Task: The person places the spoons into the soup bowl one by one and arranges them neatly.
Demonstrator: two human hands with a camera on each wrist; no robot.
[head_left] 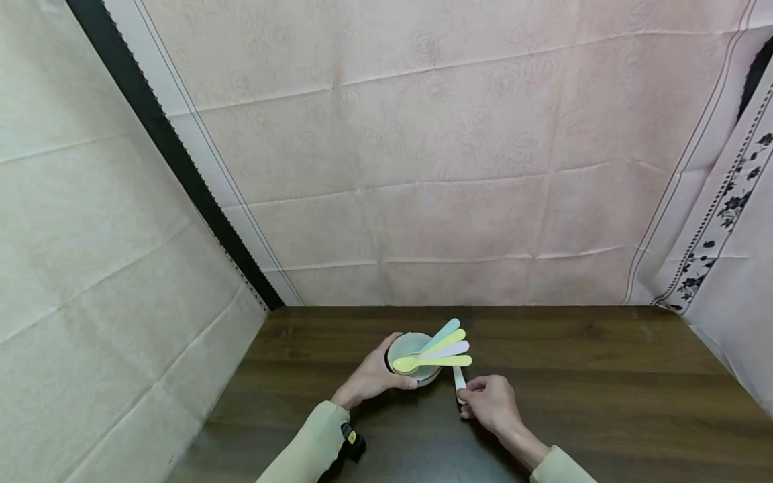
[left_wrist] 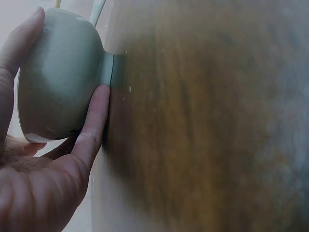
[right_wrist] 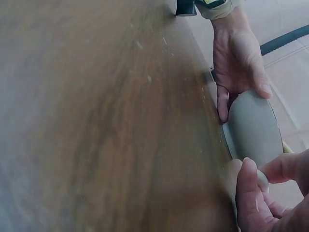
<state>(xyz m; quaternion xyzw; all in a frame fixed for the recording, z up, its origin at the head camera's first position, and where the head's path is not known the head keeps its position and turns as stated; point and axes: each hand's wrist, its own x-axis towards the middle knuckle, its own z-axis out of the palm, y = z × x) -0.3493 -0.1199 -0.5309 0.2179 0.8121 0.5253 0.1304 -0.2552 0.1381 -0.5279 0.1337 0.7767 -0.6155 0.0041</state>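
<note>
A pale green bowl (head_left: 403, 347) stands on the table. My left hand (head_left: 373, 377) grips it from the left, thumb and fingers round its side, with one finger down by the foot in the left wrist view. Fanned across the bowl, handles out over its right rim, lie a blue spoon (head_left: 447, 331), a white spoon (head_left: 457, 348) and two yellow-green spoons, the front one (head_left: 447, 361) with its head at the left. To the bowl's right, my right hand (head_left: 492, 402) pinches another slim white spoon (head_left: 459, 378) between thumb and fingers; its far end passes beneath the fanned handles.
The dark brown wooden table (head_left: 580, 382) reaches back to a pale cloth wall (head_left: 453, 201). More cloth (head_left: 121, 322) hangs on the left and a flower-edged cloth (head_left: 733, 201) on the right. A black device (head_left: 354, 444) is strapped at the left wrist.
</note>
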